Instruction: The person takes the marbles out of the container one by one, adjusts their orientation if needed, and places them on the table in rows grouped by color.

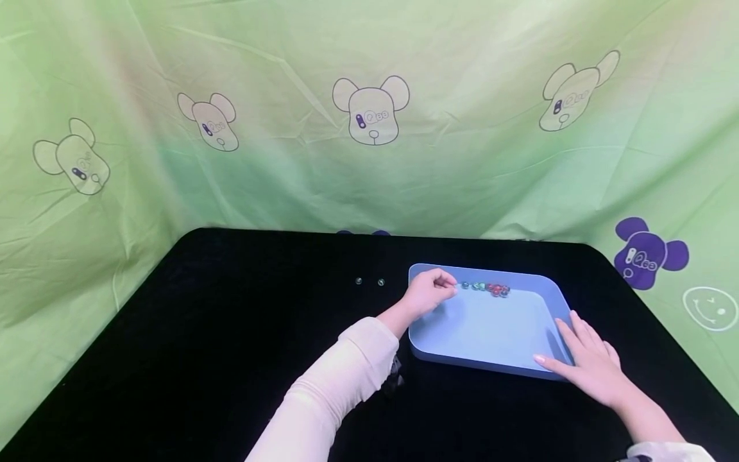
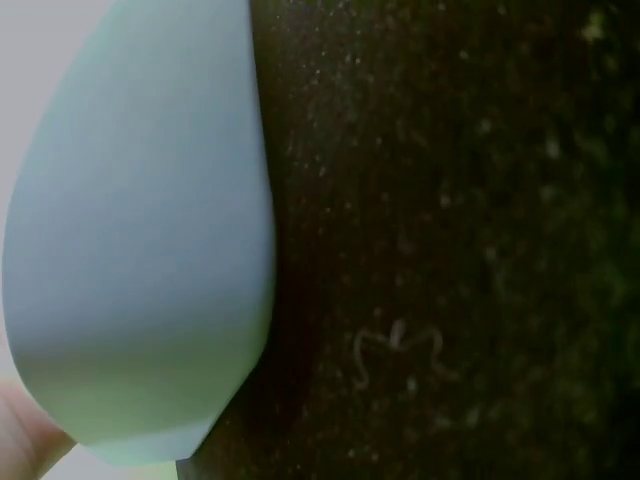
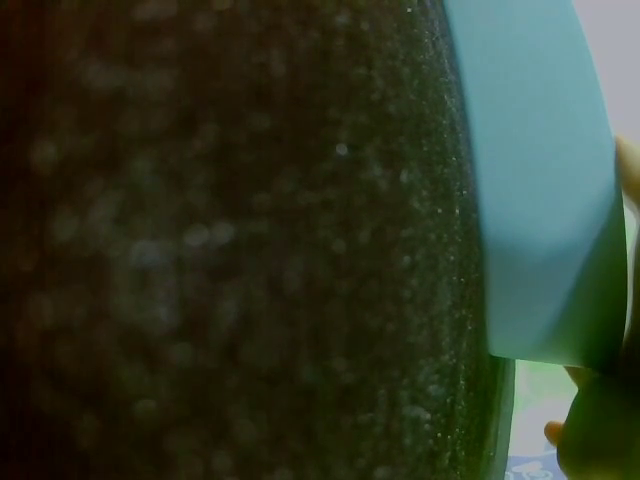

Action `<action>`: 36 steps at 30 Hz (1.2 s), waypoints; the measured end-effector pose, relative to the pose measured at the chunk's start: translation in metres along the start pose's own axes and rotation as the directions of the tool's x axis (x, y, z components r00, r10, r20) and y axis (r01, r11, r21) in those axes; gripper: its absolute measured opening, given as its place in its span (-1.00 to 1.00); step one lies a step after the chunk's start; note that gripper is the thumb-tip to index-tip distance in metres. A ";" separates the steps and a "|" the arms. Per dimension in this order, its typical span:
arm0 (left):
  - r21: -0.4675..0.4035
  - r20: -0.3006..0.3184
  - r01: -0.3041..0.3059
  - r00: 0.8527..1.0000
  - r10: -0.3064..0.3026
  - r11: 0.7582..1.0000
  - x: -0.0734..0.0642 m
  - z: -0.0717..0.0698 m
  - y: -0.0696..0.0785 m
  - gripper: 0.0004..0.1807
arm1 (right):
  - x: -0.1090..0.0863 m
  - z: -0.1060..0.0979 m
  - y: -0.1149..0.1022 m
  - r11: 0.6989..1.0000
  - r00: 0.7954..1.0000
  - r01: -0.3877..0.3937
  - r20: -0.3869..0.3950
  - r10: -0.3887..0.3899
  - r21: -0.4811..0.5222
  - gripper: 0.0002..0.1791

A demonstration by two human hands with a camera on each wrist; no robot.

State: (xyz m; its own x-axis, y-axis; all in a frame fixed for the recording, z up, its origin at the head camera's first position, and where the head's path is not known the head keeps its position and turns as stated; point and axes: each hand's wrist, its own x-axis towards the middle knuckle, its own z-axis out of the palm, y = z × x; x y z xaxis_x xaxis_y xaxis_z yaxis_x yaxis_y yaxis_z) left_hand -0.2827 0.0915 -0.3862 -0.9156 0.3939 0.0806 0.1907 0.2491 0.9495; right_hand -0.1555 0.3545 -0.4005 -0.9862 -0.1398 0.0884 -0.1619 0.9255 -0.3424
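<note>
In the head view my left hand (image 1: pixel 428 292) reaches over the left part of a blue tray (image 1: pixel 485 367), thumb and index finger pinched together on a marble that the fingertips mostly hide. Just right of these fingertips a row of glass marbles (image 1: pixel 476 286) lies along the tray's far inner side, greenish ones first, then a cluster of red and dark marbles (image 1: pixel 498 290). My right hand (image 1: pixel 591 359) rests with spread fingers on the tray's near right corner. Both wrist views show mainly the outer tray wall (image 2: pixel 140 230), with part of a hand at the frame's edge.
Two clear marbles (image 1: pixel 381 282) lie apart on the black table (image 1: pixel 231 333), left of the tray. A green cloth (image 1: pixel 277 179) printed with bear heads hangs behind the table and at both sides. Something small and dark sits under the left sleeve (image 1: pixel 346 366).
</note>
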 end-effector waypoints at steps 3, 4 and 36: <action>-0.005 -0.012 0.004 1.000 -0.004 1.000 0.002 0.002 0.000 -0.88 | 0.000 0.000 0.000 1.000 1.000 0.002 -0.003 -0.002 0.003 -0.12; -0.002 -0.016 0.004 1.000 -0.004 1.000 0.002 0.003 0.001 -0.89 | 0.000 0.000 0.000 1.000 1.000 0.002 -0.004 -0.002 0.004 -0.12; -0.052 -0.131 0.016 0.991 -0.023 0.999 0.021 0.028 0.009 -0.94 | 0.001 0.002 0.001 1.000 1.000 -0.006 -0.001 0.006 0.000 -0.11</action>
State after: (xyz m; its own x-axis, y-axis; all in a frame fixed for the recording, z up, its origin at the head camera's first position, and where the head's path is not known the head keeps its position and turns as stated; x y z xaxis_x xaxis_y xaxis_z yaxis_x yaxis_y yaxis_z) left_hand -0.2902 0.1263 -0.3849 -0.9582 0.2689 0.0976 0.1572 0.2095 0.9651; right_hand -0.1566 0.3545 -0.4021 -0.9872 -0.1335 0.0876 -0.1557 0.9265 -0.3427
